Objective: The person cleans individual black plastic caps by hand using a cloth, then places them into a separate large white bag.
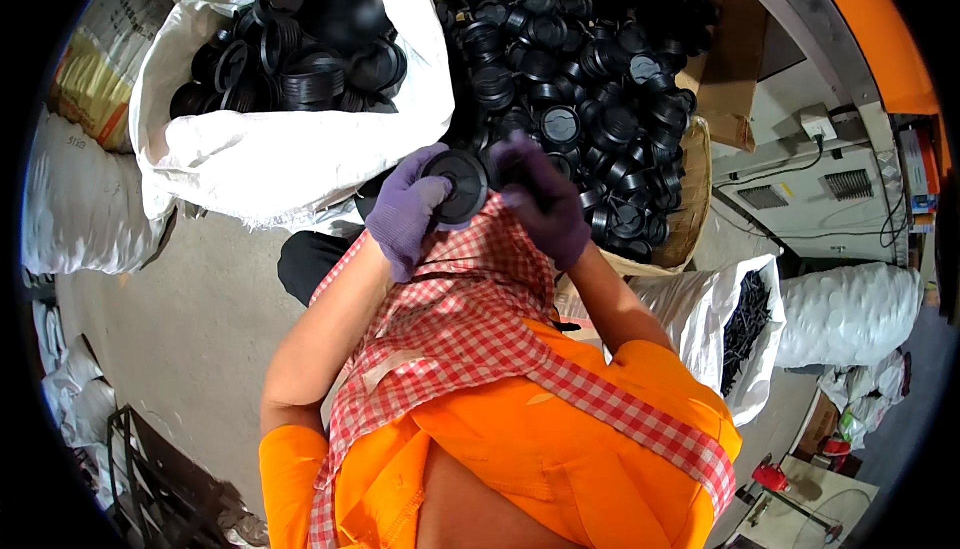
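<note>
In a purple glove, my left hand (405, 211) is closed on the edge of a round black plastic cap (468, 189), its thumb lying across the flat face. My right hand (543, 199), gloved the same way, is just right of the cap, apart from it. Motion smears its fingers, so I cannot make out whether they hold anything. Beyond my hands spreads a large heap of black caps (560, 127). Left of the heap, an open white woven sack (290, 164) holds more black caps (312, 84), several of them lined up in stacks.
A cardboard edge (690, 199) borders the heap on the right. Below it stands a white sack (655, 294) with thin black pieces (745, 329) inside. Full white sacks (85, 194) line the far left. A grey machine cabinet (820, 199) stands at right, and a dark metal frame (130, 469) lower left.
</note>
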A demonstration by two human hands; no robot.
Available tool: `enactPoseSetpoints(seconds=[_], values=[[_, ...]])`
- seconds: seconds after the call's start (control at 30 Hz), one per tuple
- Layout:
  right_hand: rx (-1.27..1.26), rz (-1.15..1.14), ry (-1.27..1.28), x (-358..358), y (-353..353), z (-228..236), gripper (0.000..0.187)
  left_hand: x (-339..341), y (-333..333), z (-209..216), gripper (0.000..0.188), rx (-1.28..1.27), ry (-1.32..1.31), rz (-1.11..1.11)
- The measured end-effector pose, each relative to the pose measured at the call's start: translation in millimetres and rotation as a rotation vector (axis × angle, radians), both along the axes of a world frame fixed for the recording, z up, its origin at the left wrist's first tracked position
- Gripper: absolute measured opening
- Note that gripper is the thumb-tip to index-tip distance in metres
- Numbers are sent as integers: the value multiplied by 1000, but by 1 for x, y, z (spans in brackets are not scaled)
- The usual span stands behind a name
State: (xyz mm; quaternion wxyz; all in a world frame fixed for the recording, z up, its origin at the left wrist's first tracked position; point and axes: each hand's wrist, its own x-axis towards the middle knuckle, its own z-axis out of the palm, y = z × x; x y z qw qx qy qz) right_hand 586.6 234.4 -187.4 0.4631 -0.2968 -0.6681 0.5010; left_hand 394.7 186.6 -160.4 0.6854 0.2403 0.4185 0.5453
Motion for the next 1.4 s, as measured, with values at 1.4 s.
enactPoseSetpoints(seconds=[1.4], values=[[527, -320, -205, -83, 70, 29, 27, -1, -25, 108, 41, 473, 1951, -120]])
